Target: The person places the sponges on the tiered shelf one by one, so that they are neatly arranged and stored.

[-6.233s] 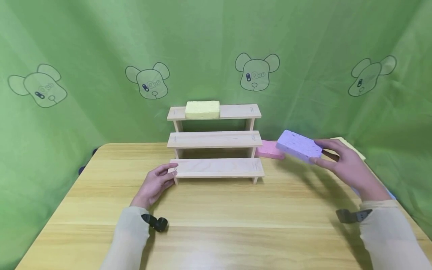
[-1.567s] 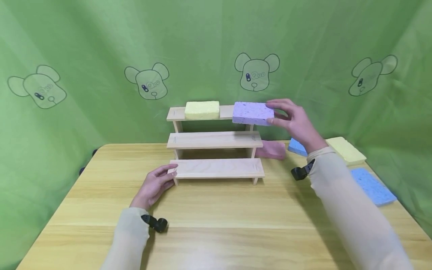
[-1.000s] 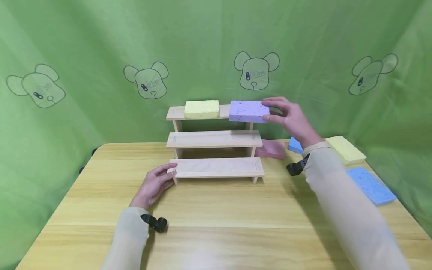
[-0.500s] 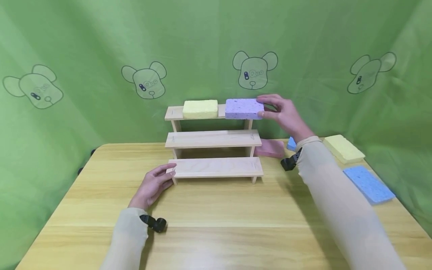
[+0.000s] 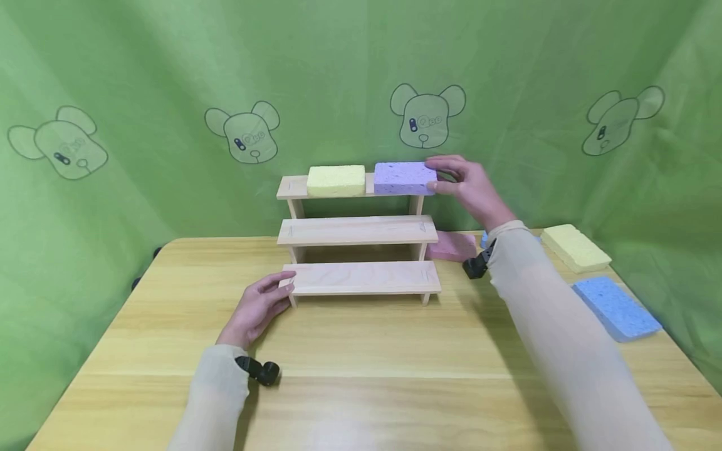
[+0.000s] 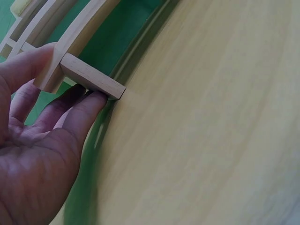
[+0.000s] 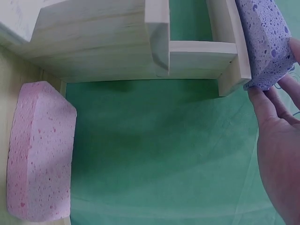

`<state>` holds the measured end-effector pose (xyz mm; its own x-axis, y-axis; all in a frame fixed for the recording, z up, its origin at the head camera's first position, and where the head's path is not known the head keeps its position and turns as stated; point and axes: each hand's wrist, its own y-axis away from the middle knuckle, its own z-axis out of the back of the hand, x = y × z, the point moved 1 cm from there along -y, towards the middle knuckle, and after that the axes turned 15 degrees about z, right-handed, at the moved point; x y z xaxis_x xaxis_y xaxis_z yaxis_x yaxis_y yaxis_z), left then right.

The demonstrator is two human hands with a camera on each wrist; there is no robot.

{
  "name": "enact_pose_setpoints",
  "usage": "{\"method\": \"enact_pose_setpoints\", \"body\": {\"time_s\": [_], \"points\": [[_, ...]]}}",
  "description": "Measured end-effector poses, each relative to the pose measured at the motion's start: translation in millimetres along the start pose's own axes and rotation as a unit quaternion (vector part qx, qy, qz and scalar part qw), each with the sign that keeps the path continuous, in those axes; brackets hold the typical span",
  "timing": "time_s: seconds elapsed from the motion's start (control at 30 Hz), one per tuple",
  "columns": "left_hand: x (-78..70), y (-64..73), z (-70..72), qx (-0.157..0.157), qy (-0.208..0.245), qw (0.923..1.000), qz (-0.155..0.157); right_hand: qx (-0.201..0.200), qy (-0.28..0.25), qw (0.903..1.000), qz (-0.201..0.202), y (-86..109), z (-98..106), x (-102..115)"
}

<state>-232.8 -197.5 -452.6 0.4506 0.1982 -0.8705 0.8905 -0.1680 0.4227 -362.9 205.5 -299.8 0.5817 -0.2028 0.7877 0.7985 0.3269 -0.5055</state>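
Note:
A three-tier wooden display stand (image 5: 361, 232) stands on the table. My left hand (image 5: 259, 311) holds the left end of its lowest tier; in the left wrist view the thumb lies at the board (image 6: 82, 35) and the fingers rest against the leg (image 6: 91, 77). On the top tier, a purple sponge (image 5: 402, 178) lies to the right of a yellow sponge (image 5: 336, 180), a narrow gap between them. My right hand (image 5: 470, 188) pinches the purple sponge by its right end. The right wrist view shows this sponge (image 7: 267, 42) flat against the top board.
A pink sponge (image 5: 453, 245) lies on the table (image 5: 361, 376) just right of the stand. Further right lie a second yellow sponge (image 5: 575, 248), a blue sponge (image 5: 617, 309) and another blue one (image 5: 484, 239), mostly behind the right sleeve. A green curtain (image 5: 338, 50) hangs behind.
My right hand has carried the purple sponge from above the table's right side to the top tier, then slid it left toward the yellow sponge. The left hand has stayed on the stand.

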Motion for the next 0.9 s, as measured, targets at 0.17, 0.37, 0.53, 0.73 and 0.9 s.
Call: {"method": "enact_pose_setpoints", "body": {"time_s": [0.17,0.37,0.53,0.73,0.9], "points": [[-0.1,-1.7,-0.2,-0.005,-0.005,1.0000,0.001,-0.003,-0.007,0.9997,-0.022,-6.1,-1,-5],[-0.7,-1.7,-0.6,-0.008,-0.002,1.0000,0.000,-0.006,-0.018,0.9989,-0.043,-11.4,-1,-15],[-1.3,-1.2,-1.5,-0.008,0.001,1.0000,0.000,-0.014,-0.038,0.9983,-0.042,-13.2,-3,-19],[-0.7,-0.7,0.7,-0.008,0.001,1.0000,0.002,-0.013,-0.045,0.9978,-0.047,-14.3,-3,-19],[-1.3,0.0,0.4,-0.005,0.002,1.0000,0.001,-0.016,-0.047,0.9980,-0.040,-13.9,-4,-21]]}}
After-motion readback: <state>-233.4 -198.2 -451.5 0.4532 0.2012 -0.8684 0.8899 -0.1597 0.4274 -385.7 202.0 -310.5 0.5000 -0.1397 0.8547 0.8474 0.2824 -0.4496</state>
